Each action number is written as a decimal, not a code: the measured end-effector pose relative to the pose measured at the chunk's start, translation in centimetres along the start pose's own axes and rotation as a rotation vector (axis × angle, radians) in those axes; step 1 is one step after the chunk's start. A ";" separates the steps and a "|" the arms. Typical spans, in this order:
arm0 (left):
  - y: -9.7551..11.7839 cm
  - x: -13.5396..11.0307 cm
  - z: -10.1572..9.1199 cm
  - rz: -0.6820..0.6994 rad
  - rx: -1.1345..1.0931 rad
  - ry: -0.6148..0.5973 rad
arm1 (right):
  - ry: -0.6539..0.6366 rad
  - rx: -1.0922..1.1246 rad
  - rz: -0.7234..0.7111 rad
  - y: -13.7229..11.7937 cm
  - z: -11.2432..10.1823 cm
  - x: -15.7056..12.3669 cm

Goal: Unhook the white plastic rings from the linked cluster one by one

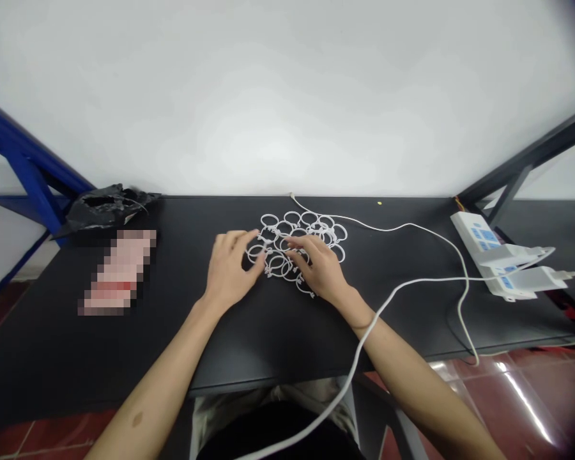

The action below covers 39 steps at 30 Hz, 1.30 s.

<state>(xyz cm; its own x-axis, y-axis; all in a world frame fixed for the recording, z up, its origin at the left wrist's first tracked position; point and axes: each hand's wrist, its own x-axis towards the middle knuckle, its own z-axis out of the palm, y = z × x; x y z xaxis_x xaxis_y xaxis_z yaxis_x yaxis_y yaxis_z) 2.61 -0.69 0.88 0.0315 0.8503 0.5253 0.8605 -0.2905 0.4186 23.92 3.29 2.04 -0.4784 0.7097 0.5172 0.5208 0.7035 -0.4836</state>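
Note:
A cluster of white plastic rings with small clip-like tabs, resembling curtain rings [293, 218], lies in the middle of the black table. At the cluster's left side, my left hand [230, 265] is open, thumb and fingers curved apart around the edge of a ring [256, 251]. My right hand [323, 268] reaches over the front right of the pile. Its thumb and fingertips come close together at a ring [283, 243] and seem to pinch it. The palm covers some of the rings, so the exact contact is hard to see.
A black plastic bag [105, 207] sits at the back left, near a pixelated pinkish item [119, 271]. On the right is a white power strip [479, 239] with plugged-in adapters. A white cable [388, 300] passes over my right forearm. Blue frame bars [33, 160] stand left.

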 end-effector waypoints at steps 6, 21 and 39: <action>-3.9 0.3 -0.7 -0.272 0.279 0.074 | -0.007 -0.162 0.009 0.7 0.0 0.1; -1.0 -0.4 0.4 0.004 0.093 -0.260 | 0.023 -0.110 0.070 0.5 -0.1 0.0; 0.9 -0.6 -0.1 0.122 -0.234 -0.214 | -0.087 0.118 -0.076 -0.4 -0.3 0.0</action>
<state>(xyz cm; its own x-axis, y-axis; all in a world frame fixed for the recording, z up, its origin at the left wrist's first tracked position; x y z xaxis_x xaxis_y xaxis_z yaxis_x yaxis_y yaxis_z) 3.28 -1.48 1.05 0.2542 0.8687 0.4251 0.7043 -0.4675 0.5343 23.92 2.99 2.48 -0.5750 0.6516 0.4947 0.3968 0.7509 -0.5279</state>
